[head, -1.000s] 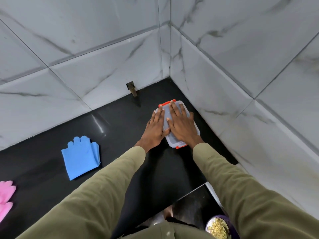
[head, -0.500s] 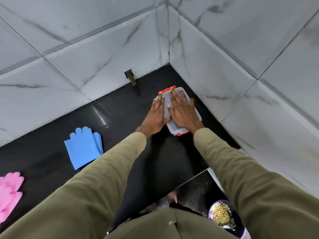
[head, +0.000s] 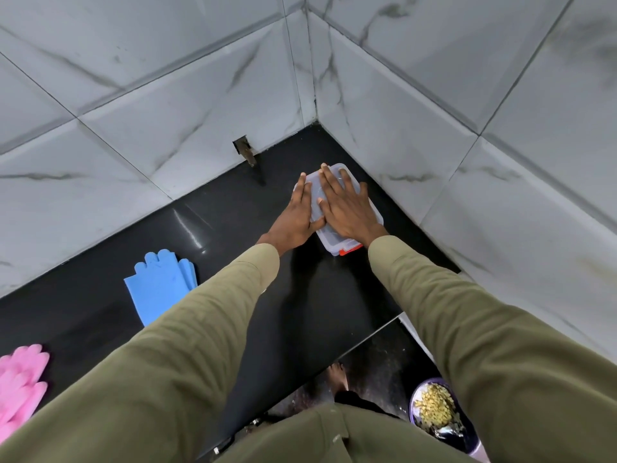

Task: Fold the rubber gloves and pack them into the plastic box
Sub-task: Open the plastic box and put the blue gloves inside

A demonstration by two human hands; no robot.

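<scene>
A clear plastic box (head: pixel 334 243) with a lid and orange clips sits on the black counter near the wall corner. My left hand (head: pixel 297 215) lies flat on the lid's left side, fingers together and extended. My right hand (head: pixel 347 208) lies flat on the lid's right side, fingers spread. Both palms press down on the lid. What is inside the box is hidden. A folded pair of blue rubber gloves (head: pixel 160 282) lies on the counter to the left. Pink rubber gloves (head: pixel 20 382) lie at the far left edge.
The black counter (head: pixel 213 228) meets marble-tiled walls at the back and right. A small fitting (head: pixel 247 153) sticks out of the back wall. Below the counter's front edge are a bare foot (head: pixel 337 375) and a bowl of yellow grains (head: pixel 434 409).
Both hands stay flat on the box lid. The orange clip at the far end of the box is no longer visible. The view has shifted slightly.
</scene>
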